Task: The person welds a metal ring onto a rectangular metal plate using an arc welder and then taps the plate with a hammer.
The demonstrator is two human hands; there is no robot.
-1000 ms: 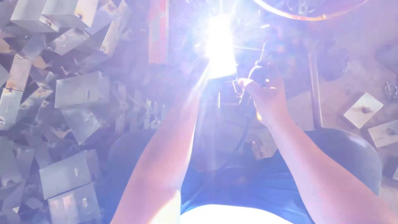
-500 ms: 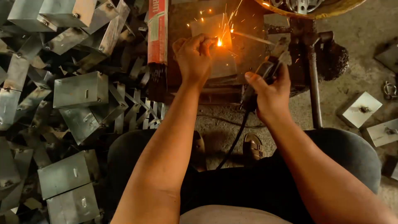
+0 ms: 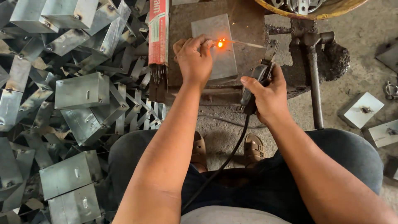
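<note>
Rough grey concrete floor [image 3: 360, 79]; folded metal boxes [image 3: 81, 89] heaped left; daylight.

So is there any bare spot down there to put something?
Bare floor shows between the work block and the sandalled feet, crossed by a cable. More lies right of the stand. The left is crowded with metal boxes.

Left hand [image 3: 195, 60] steadies plate [image 3: 215, 45]; right hand [image 3: 267, 93] grips electrode holder [image 3: 257, 83]

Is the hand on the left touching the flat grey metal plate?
Touching. The head view shows the left hand lying on the grey metal plate, its fingers pressed on the plate's top beside the glowing orange spot, with no gap.
</note>
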